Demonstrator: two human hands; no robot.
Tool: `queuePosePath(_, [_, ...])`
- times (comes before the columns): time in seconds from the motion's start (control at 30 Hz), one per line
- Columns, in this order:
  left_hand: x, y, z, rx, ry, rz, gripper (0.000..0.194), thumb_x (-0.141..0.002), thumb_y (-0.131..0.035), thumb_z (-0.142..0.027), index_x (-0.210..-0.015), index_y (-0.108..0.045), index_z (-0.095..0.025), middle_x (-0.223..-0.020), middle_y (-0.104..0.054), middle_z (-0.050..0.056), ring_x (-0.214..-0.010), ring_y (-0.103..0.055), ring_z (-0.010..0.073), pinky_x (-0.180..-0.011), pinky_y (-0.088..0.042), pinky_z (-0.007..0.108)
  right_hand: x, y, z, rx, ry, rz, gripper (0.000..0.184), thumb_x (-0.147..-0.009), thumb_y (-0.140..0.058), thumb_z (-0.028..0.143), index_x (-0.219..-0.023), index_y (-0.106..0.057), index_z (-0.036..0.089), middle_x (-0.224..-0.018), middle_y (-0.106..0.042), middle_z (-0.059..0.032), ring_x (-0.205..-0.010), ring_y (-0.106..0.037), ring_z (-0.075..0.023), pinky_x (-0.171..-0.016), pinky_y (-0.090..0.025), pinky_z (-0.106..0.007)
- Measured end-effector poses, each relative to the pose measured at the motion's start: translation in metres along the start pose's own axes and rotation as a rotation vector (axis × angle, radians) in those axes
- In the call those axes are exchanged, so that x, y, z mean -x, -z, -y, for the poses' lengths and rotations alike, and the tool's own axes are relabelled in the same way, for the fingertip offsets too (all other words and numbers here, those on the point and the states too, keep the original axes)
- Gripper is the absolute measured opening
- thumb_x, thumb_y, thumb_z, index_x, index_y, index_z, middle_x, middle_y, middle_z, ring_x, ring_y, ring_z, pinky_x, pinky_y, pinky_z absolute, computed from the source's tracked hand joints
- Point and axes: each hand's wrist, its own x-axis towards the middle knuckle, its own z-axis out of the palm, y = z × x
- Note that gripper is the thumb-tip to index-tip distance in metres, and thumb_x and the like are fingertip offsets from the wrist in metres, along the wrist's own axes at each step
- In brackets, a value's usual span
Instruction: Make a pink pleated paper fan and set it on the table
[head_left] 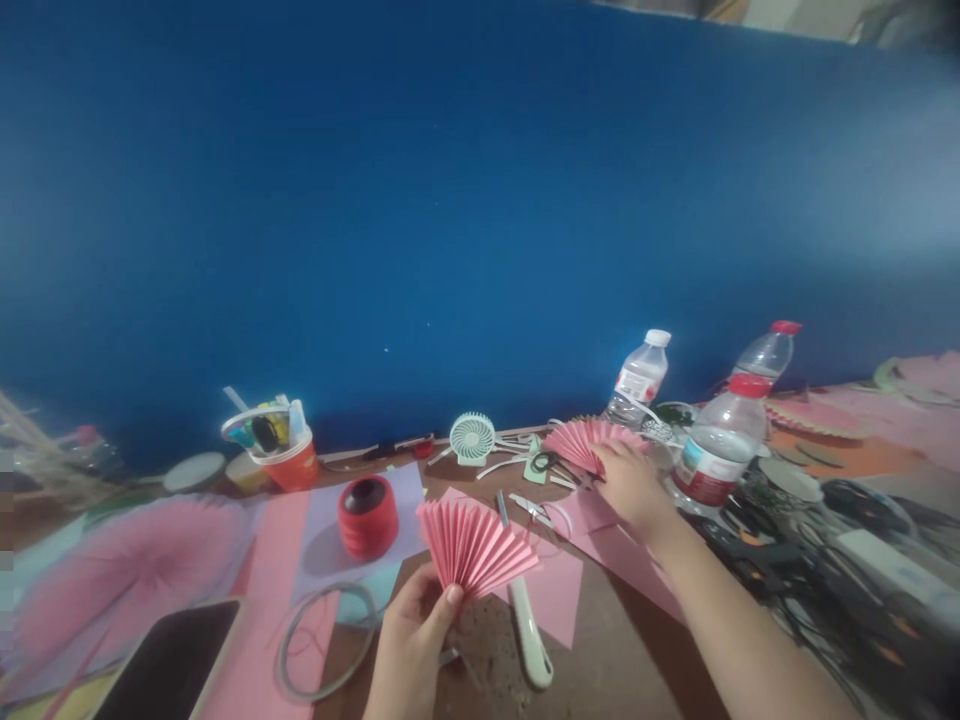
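The near fan (480,545), a pleated pink one, stands spread above the middle of the table (622,665), its folds gathered at the bottom. The left hand (416,620) has it pinched at that base, thumb in front; a firm, low pinch like this should hold the pleats even without creasing their tips. The far fan (581,440) lies open toward the wall (480,200). The right hand (630,485) reaches to it, fingers on its near side; whether they close on it I cannot tell. Best to take it by the gathered folds, since the outer edge would likely bend. Just under the near fan lies a white-handled knife (531,640), worth lifting clear of. A bottle (712,465) stands near the right wrist, so the arm wants a careful path.
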Motion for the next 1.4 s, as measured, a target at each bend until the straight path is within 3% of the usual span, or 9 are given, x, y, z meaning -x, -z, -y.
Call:
queuePosePath(0.13, [0.000, -0.003, -0.003, 0.063, 0.020, -0.009, 0.033, -0.056, -0.071, -0.036, -0.078, -0.062, -0.013, -0.065, -0.060, 0.001, -0.055, -0.049, 0.0114, -0.050, -0.040, 0.020, 0.003, -0.007, -0.003, 0.068, 0.033, -0.092, 0.029, -0.071, -0.053, 0.015, -0.099, -0.060, 0.018, -0.101, -0.061, -0.0085, -0.093, -0.049, -0.0259, -0.078, -0.033, -0.036])
queuePosePath(0.33, [0.004, -0.005, -0.011, 0.056, -0.007, -0.055, 0.028, -0.061, -0.069, -0.033, -0.076, -0.061, -0.012, -0.064, -0.062, 0.003, -0.055, -0.053, 0.0122, -0.051, -0.041, 0.020, 0.000, 0.027, 0.023, -0.092, 0.160, -0.468, 0.019, -0.080, -0.048, 0.026, -0.087, -0.060, 0.014, -0.086, -0.061, -0.0098, -0.084, -0.051, -0.0227, -0.077, -0.037, -0.035])
queuePosePath(0.43, [0.003, 0.000, -0.006, 0.063, -0.004, -0.068, 0.023, -0.060, -0.070, -0.030, -0.070, -0.062, -0.011, -0.063, -0.064, 0.004, -0.057, -0.055, 0.0134, -0.056, -0.044, 0.022, 0.002, 0.041, 0.048, -0.243, 0.238, -0.573, 0.012, -0.079, -0.051, 0.023, -0.080, -0.058, 0.014, -0.089, -0.057, -0.0102, -0.090, -0.050, -0.0215, -0.079, -0.040, -0.034])
queuePosePath(0.6, [0.003, 0.004, -0.002, 0.213, 0.036, -0.157, 0.017, -0.056, -0.073, -0.024, -0.068, -0.065, -0.015, -0.070, -0.066, 0.003, -0.071, -0.060, 0.0181, -0.066, -0.048, 0.026, 0.023, 0.040, 0.102, -0.311, 0.525, -0.518, 0.007, -0.075, -0.057, 0.020, -0.071, -0.058, 0.014, -0.087, -0.056, -0.0083, -0.088, -0.051, -0.0203, -0.078, -0.043, -0.034])
queuePosePath(0.8, [-0.002, -0.001, -0.008, 0.368, -0.019, -0.192, 0.016, -0.054, -0.075, -0.022, -0.061, -0.064, -0.012, -0.063, -0.064, 0.002, -0.061, -0.060, 0.0144, -0.064, -0.049, 0.025, 0.054, 0.038, 0.145, -0.320, 0.730, -0.385, 0.015, -0.079, -0.048, 0.009, -0.069, -0.057, 0.016, -0.096, -0.058, -0.0061, -0.096, -0.048, -0.0195, -0.084, -0.038, -0.036])
queuePosePath(0.97, [0.000, -0.002, -0.008, 0.182, -0.073, -0.229, 0.021, -0.056, -0.073, -0.028, -0.063, -0.065, -0.010, -0.062, -0.065, 0.005, -0.060, -0.060, 0.0179, -0.057, -0.048, 0.026, 0.064, 0.038, 0.155, -0.381, 0.743, -0.420, 0.010, -0.079, -0.049, 0.012, -0.078, -0.058, 0.017, -0.085, -0.061, -0.0017, -0.088, -0.050, -0.0151, -0.086, -0.033, -0.034])
queuePosePath(1.13, [0.001, 0.000, -0.006, 0.116, -0.073, -0.182, 0.027, -0.056, -0.072, -0.031, -0.072, -0.067, -0.009, -0.068, -0.066, 0.008, -0.065, -0.062, 0.0218, -0.060, -0.049, 0.028, 0.069, 0.036, 0.158, -0.367, 0.756, -0.515, 0.012, -0.080, -0.049, 0.016, -0.082, -0.060, 0.021, -0.086, -0.063, 0.0004, -0.090, -0.049, -0.0146, -0.087, -0.029, -0.033])
queuePosePath(1.23, [0.000, 0.000, -0.005, 0.121, -0.088, -0.173, 0.026, -0.058, -0.071, -0.028, -0.074, -0.066, -0.008, -0.073, -0.067, 0.009, -0.073, -0.062, 0.0230, -0.066, -0.049, 0.030, 0.070, 0.035, 0.158, -0.346, 0.733, -0.538, 0.014, -0.081, -0.049, 0.017, -0.085, -0.061, 0.023, -0.088, -0.063, 0.0008, -0.092, -0.049, -0.0150, -0.089, -0.026, -0.034])
queuePosePath(1.4, [0.000, -0.001, -0.004, 0.177, -0.106, -0.108, 0.032, -0.063, -0.069, -0.022, -0.093, -0.063, -0.011, -0.091, -0.066, 0.010, -0.085, -0.061, 0.0235, -0.079, -0.046, 0.034, 0.070, 0.036, 0.157, -0.356, 0.731, -0.553, 0.015, -0.081, -0.051, 0.018, -0.089, -0.062, 0.023, -0.093, -0.064, 0.0012, -0.096, -0.048, -0.0151, -0.091, -0.025, -0.034])
